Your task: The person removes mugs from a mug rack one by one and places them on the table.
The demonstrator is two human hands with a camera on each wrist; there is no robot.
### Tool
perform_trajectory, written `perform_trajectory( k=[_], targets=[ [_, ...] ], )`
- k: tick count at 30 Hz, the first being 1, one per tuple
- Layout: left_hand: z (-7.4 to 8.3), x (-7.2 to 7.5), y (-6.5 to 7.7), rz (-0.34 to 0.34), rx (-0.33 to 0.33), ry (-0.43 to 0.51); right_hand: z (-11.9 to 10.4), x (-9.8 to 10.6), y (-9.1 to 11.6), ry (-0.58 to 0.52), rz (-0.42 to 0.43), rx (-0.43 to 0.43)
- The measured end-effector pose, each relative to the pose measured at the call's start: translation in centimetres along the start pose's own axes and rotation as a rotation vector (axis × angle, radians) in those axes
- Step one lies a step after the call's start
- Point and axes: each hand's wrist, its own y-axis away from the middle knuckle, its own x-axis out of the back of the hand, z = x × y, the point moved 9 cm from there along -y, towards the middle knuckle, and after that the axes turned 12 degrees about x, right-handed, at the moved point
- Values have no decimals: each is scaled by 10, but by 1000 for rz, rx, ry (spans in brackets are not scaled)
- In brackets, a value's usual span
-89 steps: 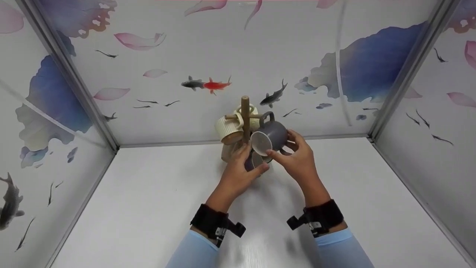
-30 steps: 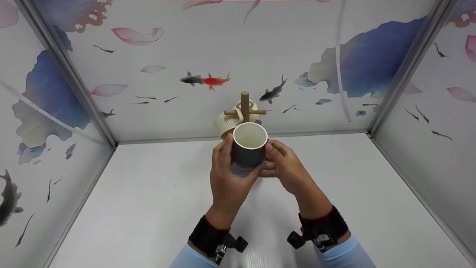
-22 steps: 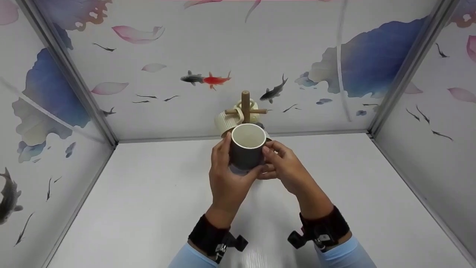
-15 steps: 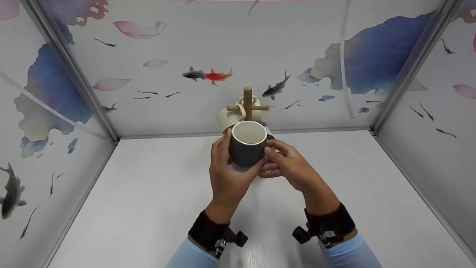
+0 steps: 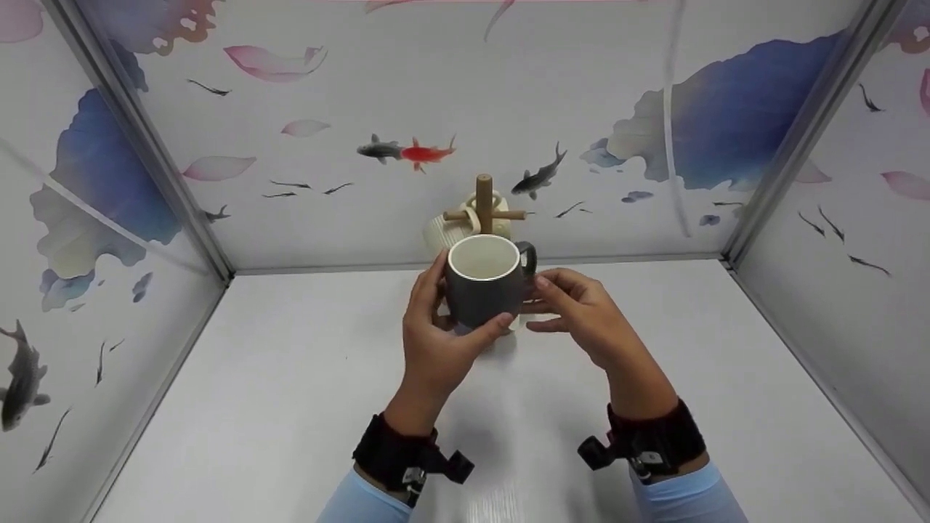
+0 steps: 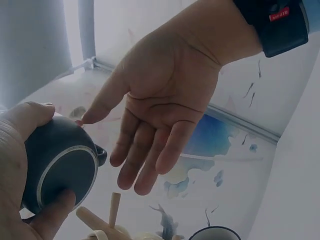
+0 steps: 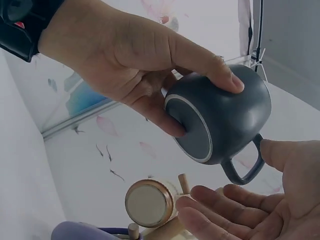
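My left hand (image 5: 443, 349) grips a dark grey mug (image 5: 485, 298) with a white interior, holding it upright before a wooden mug tree (image 5: 484, 196). Its thumb lies along the mug's side, while a finger reaches under the base in the right wrist view. The mug's handle (image 7: 245, 172) points right, toward my right hand (image 5: 581, 319). That hand's thumb tip is right at the handle, and its other fingers (image 7: 230, 210) are extended below it. A ribbed cream mug (image 5: 445, 231) hangs on the tree's left peg, with another cream mug (image 5: 501, 211) behind the post.
Lower mugs on the tree are mostly hidden in the head view; a purplish mug (image 7: 75, 232) shows in the right wrist view. The white table (image 5: 305, 385) meets a printed back wall (image 5: 290, 232) just behind the tree. Side walls flank it.
The grey mug has come off the tree's right side and turned upright in front of it. My left hand has taken hold; most recently the handle has swung into view and my right hand has shifted right.
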Motion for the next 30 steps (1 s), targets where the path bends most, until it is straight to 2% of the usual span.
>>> perform_trajectory(
  k=[4,9,16,22,30],
  targets=[
    [-4,-3,-2,-68,58,84,-5,7,0,-41,66,52],
    [-11,-3,-7,-121,149,216,-16,12,1,-38,53,161],
    [-13,-5,-14,-241,186,287,-26,18,3,-90,36,263],
    [-19,-4,-20,-358,219,352,-27,18,5,-77,29,247],
    [-34,-5,-22,-523,289,394,-24,7,6,-72,-113,196]
  ],
)
